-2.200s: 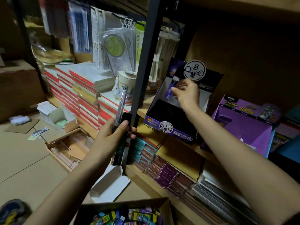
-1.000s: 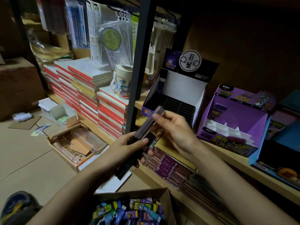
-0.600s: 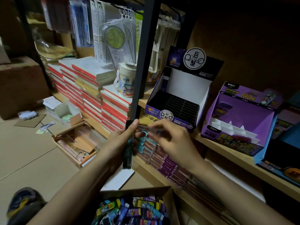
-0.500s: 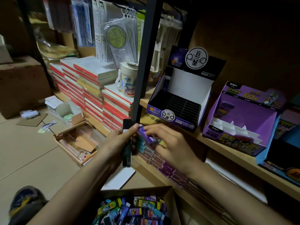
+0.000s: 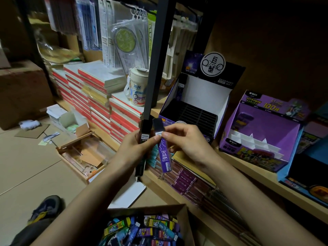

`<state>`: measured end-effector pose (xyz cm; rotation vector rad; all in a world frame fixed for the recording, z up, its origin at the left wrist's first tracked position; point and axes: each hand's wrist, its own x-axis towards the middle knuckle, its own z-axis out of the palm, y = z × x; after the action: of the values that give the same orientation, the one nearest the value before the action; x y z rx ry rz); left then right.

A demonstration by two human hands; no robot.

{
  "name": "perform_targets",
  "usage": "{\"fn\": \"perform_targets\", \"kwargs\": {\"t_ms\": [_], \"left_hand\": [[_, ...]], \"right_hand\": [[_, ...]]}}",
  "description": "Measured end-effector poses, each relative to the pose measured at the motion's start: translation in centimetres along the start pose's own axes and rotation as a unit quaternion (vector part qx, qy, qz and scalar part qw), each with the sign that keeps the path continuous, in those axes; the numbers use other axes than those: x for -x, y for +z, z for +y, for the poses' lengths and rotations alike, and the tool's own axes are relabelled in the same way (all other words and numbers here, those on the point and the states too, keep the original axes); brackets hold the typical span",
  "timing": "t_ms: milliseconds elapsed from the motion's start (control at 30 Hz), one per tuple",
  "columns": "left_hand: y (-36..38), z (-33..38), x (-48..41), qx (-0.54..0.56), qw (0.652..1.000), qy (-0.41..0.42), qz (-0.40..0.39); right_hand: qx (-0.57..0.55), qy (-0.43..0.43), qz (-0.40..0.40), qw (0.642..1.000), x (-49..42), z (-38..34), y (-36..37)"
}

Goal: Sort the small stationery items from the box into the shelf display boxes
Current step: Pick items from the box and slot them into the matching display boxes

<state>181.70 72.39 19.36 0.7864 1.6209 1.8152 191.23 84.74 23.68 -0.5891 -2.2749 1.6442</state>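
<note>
Two slim cases are being held just in front of the dark slotted display box (image 5: 188, 112): the right hand (image 5: 184, 141) is pinching the purple case (image 5: 165, 157) near its dark cap between thumb and fingertips, and the left hand (image 5: 134, 150) is closing around the black case (image 5: 143, 139), fingers wrapped mid-body. Both are looking light, rigid and slick-sided, probably brittle plastic, so I'm judging a firm side pinch near the capped end as safest. Cardboard box (image 5: 147, 226) of remaining items is sitting well below the display box.
</note>
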Motion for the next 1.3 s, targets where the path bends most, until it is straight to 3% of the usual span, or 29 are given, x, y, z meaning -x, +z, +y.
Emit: {"fn": "perform_targets", "kwargs": {"t_ms": [133, 267, 433, 567, 767, 1000, 1200, 1300], "left_hand": [[0.5, 0.5, -0.8, 0.039, 0.998, -0.053, 0.014], [-0.9, 1.1, -1.9, 0.078, 0.993, -0.069, 0.051], [-2.4, 0.7, -1.6, 0.041, 0.998, 0.022, 0.033], [-2.6, 0.4, -2.5, 0.028, 0.997, 0.055, 0.038], [-3.1, -0.8, -3.0, 0.061, 0.997, 0.043, 0.025], [-3.3, -1.1, -3.1, 0.093, 0.995, 0.03, 0.011], [-2.8, -0.6, -2.7, 0.116, 0.993, 0.007, 0.0], [-2.7, -0.1, -2.3, 0.136, 0.991, -0.003, -0.008]], "right_hand": [[-0.011, -0.028, 0.082, 0.996, -0.8, -0.9, -1.8], [-0.058, -0.085, 0.273, 0.957, -4.8, -2.8, -5.9], [0.113, -0.107, 0.384, 0.91, -10.9, -3.2, -7.4], [0.19, -0.113, 0.38, 0.898, -12.6, -1.5, -6.6], [0.135, -0.08, 0.38, 0.912, -13.6, -0.7, -6.9], [0.159, -0.039, 0.349, 0.923, -14.2, 0.2, -7.1], [0.287, 0.022, 0.329, 0.9, -12.0, -0.7, -7.2], [0.228, -0.032, 0.275, 0.933, -7.5, -1.1, -4.9]]}}
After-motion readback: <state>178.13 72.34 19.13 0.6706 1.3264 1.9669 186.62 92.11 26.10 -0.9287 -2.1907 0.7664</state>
